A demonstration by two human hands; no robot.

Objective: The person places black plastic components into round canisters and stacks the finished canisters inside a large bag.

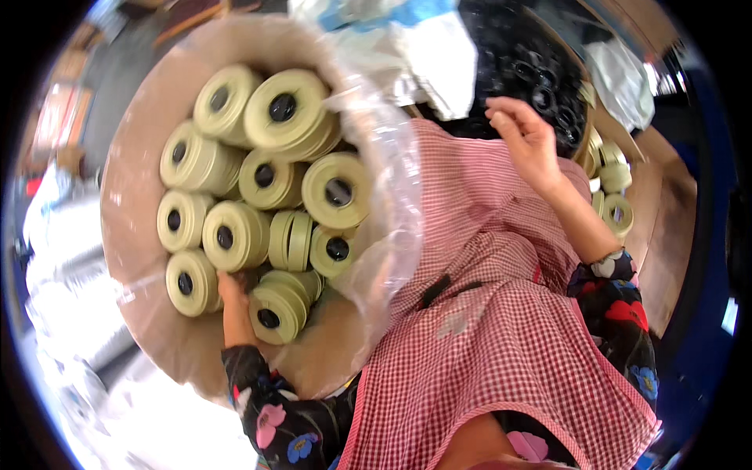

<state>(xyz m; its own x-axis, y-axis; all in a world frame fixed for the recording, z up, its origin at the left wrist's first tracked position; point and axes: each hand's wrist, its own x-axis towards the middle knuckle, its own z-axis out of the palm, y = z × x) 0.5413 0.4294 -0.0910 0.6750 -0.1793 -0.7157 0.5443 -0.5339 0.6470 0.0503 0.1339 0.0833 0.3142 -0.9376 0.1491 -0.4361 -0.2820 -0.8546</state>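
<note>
Stacks of pale yellow-green ringed plastic reels (235,235) with black centres stand in a big carton (129,235) lined with clear plastic. My left hand (232,288) reaches down into it, between the lower-left reel (192,282) and a tilted stack (283,307) near the front wall. Its fingers are mostly hidden among the reels, so whether they grip one is not visible. Over my lap, on the right, my right hand (526,141) is raised with loosely bent fingers and the thumb apart. Nothing shows in it. Beyond it lies a heap of shiny black ring-shaped parts (540,86).
Clear plastic liner (392,180) bulges over the carton's right rim beside my checked apron (486,313). A white and blue bag (423,55) lies at the far side. More yellow-green reels (617,213) sit at right, near a white bag (623,78). Bright wrapped bundles (74,290) stand at left.
</note>
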